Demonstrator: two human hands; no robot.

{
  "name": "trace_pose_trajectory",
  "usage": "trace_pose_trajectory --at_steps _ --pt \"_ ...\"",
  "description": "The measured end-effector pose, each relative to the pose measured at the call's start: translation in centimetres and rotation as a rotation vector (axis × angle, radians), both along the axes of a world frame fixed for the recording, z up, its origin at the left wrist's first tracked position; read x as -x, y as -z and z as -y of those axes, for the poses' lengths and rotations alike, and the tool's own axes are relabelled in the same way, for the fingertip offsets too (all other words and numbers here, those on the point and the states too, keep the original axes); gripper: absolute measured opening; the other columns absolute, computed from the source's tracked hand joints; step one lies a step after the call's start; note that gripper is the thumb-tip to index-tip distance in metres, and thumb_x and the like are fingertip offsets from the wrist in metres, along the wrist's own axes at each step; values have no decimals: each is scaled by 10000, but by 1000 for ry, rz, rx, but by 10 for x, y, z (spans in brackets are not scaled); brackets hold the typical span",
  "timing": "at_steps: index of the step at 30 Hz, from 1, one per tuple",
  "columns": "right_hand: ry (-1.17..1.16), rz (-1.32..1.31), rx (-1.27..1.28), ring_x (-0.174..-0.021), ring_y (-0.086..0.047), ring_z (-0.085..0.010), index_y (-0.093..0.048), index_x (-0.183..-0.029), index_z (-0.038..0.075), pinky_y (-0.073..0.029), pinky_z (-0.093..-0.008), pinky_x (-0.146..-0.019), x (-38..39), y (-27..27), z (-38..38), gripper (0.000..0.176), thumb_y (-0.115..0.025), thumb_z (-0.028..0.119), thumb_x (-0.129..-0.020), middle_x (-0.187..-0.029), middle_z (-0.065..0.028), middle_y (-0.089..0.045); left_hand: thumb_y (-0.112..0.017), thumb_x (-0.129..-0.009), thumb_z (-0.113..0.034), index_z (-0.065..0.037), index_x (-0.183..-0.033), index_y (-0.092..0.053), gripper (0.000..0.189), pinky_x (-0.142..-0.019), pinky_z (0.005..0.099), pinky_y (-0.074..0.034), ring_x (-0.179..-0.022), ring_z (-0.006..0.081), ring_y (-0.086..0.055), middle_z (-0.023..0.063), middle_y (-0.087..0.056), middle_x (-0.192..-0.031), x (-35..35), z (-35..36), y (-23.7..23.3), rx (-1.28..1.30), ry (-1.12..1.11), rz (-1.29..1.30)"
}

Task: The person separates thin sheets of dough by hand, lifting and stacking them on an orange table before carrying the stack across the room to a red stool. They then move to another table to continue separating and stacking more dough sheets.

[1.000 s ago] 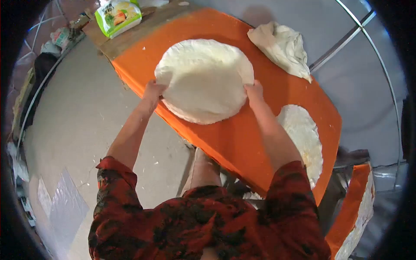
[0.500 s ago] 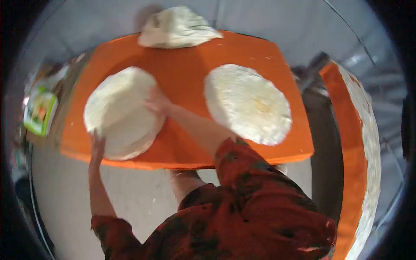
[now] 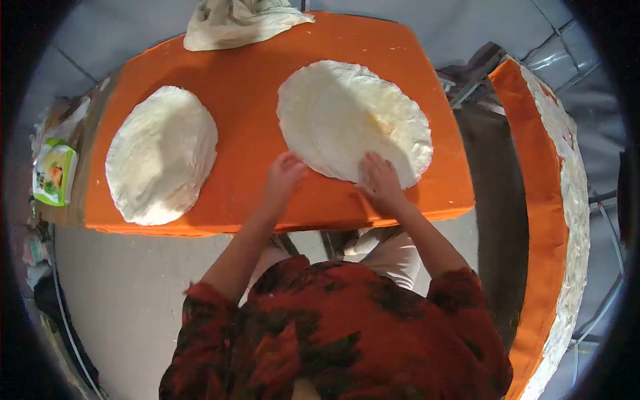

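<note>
Two round stacks of thin, pale flatbread sheets lie on the orange cloth-covered table. Over the lower edge of the right flatbread stack, my right hand rests with fingers spread. My left hand, slightly blurred, is at that stack's lower left edge, fingers stretched out and nothing gripped. Away to the left sits the other flatbread stack, with layered edges and neither hand on it.
A crumpled off-white cloth lies at the table's far edge. At far left is a green and white packet. On the right stands another orange-covered surface bearing more pale sheets.
Both hands have moved right, from the left stack to the right one. The right stack now shows a smoother top sheet over its left part. The view has shifted.
</note>
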State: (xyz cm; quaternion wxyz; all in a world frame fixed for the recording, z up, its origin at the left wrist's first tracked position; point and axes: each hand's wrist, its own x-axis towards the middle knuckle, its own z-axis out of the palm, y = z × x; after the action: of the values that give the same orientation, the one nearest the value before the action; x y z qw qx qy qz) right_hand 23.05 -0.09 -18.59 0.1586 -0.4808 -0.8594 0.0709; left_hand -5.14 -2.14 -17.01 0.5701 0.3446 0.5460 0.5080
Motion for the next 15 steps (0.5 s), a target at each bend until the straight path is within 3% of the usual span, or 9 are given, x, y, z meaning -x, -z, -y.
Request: trace_pose_trajectory --at_steps 1,2,3,9,12,15 --pt "-8 7 -9 -1331 -308 -330 -434 -1307 47 -237 -508 -1069 -2 1 4 650 -613 430 -813 -1423 -185 -349 -572 -853 -89 44 -1213 -471 397 -724 306 -515 -882 180 -598 115 -576 -1086 -17 -24 26 11 11 64" --pt "-16 13 -20 -1338 -297 -327 -418 -1323 47 -222 -514 -1073 -2 2 5 672 -601 449 -816 -1431 -185 -339 -576 -837 -95 56 -1211 -463 419 -685 312 -510 -860 185 -594 129 -570 -1078 -33 -40 29 18 -40 -75" --pt "-24 18 -35 -1345 -286 -323 -402 -1339 48 -208 -521 -1077 -1 2 5 695 -589 467 -818 -1438 -184 -329 -581 -821 -100 67 -1208 -455 441 -647 318 -505 -838 191 -590 144 -565 -1071 -45 -50 27 23 -92 -214" --pt "91 -1 -57 -1278 -374 -318 -457 -1283 57 -288 -511 -1020 7 9 -4 719 -607 530 -764 -1360 -177 -416 -600 -806 -177 34 -953 -562 260 -539 303 -456 -686 181 -557 105 -562 -769 -57 -88 9 314 -52 -266" --pt "148 -34 43 -1244 -412 -300 -537 -1208 60 -294 -482 -1010 17 -9 -8 632 -597 531 -791 -1309 -152 -466 -630 -747 -133 27 -860 -552 211 -442 345 -410 -585 172 -539 84 -538 -663 -55 -104 25 309 -153 -34" --pt "205 12 137 -1206 -439 -304 -565 -1158 61 -313 -471 -988 29 -26 -12 622 -623 541 -765 -1286 -157 -478 -630 -752 -162 32 -863 -559 235 -510 397 -458 -648 237 -577 131 -578 -749 -59 -115 15 371 14 -129"
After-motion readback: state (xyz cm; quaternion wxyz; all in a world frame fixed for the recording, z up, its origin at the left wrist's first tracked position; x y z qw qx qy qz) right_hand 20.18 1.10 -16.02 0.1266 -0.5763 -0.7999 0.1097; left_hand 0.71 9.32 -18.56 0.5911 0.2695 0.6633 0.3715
